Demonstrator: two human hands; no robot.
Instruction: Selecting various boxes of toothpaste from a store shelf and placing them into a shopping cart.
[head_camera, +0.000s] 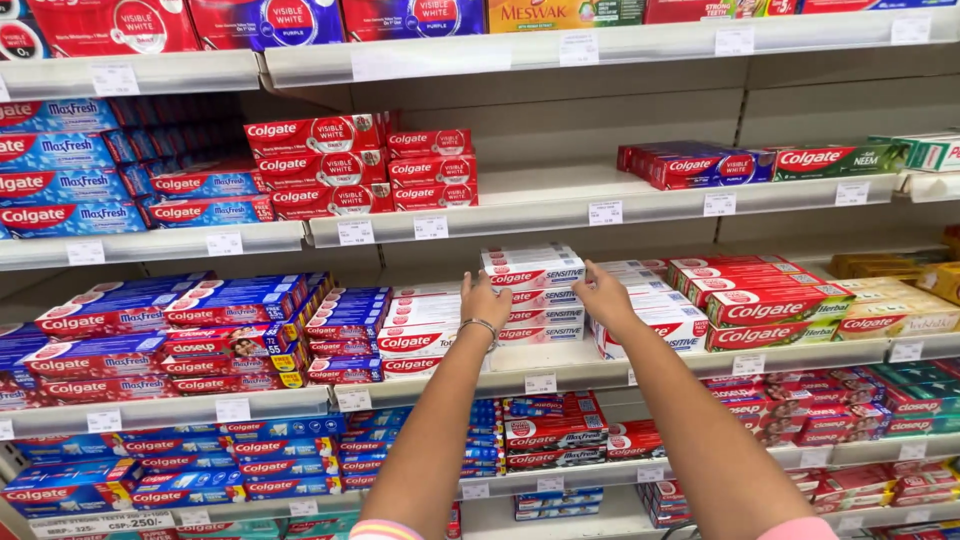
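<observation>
Both my arms reach up to the middle shelf. My left hand (485, 299) presses against the left end of a stack of white and red toothpaste boxes (540, 290), and a bracelet circles that wrist. My right hand (603, 297) presses against the right end of the same stack. The stack is several boxes high and stands on the white shelf (560, 368) between red boxes on the left and white boxes on the right. My fingers wrap the stack's ends.
Metal shelves run in several tiers, filled with toothpaste boxes: blue ones (70, 165) at upper left, red ones (330, 165) above the stack, red and green ones (770, 305) to the right. Small price tags (541, 383) line the shelf edges.
</observation>
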